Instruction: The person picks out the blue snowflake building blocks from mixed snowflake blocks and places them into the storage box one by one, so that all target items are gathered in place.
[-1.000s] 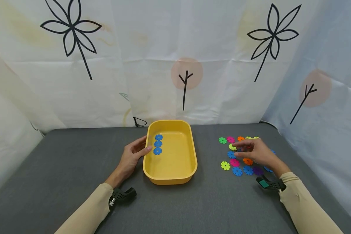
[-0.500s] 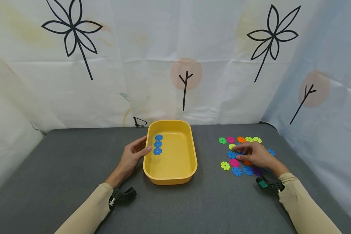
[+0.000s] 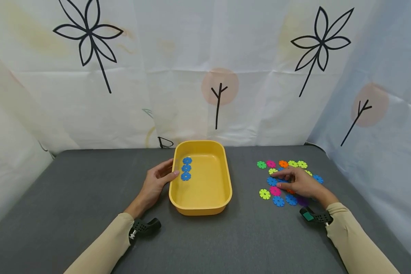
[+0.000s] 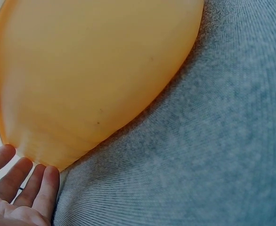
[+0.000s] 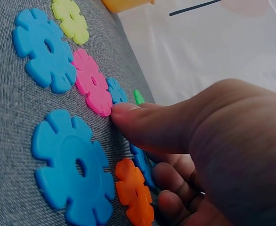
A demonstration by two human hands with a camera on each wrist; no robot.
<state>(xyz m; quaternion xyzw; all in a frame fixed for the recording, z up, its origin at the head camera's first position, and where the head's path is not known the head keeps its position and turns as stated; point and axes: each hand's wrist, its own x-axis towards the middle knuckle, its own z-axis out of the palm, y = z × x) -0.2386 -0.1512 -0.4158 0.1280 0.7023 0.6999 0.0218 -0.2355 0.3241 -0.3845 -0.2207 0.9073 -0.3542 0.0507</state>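
Note:
My left hand (image 3: 153, 185) holds the left side of a yellow plastic tray (image 3: 200, 212), thumb over the rim. In the left wrist view the fingertips (image 4: 47, 176) touch the tray's outer wall (image 4: 95, 70). Three blue notched discs (image 3: 186, 168) lie in a column along the tray's left side. Over a group of flat flower-shaped discs on the right is my right hand (image 3: 303, 183), thumb and fingers apart, near a blue disc (image 5: 140, 165) they partly hide. The right thumb (image 5: 142, 120) is close to a pink disc (image 5: 93, 82). No firm grip on a disc shows.
Around the right hand lie yellow (image 3: 265, 194), green (image 3: 261, 164), orange (image 3: 283, 163) and purple (image 3: 303, 201) discs, plus several blue ones. A grey cloth (image 3: 205, 243) covers the table. White printed curtains (image 3: 178, 95) stand behind and at the sides.
My right hand has drawn slightly down among the discs, with the thumb and fingers a little closer together. The left hand keeps its hold on the tray; the head view shifted slightly.

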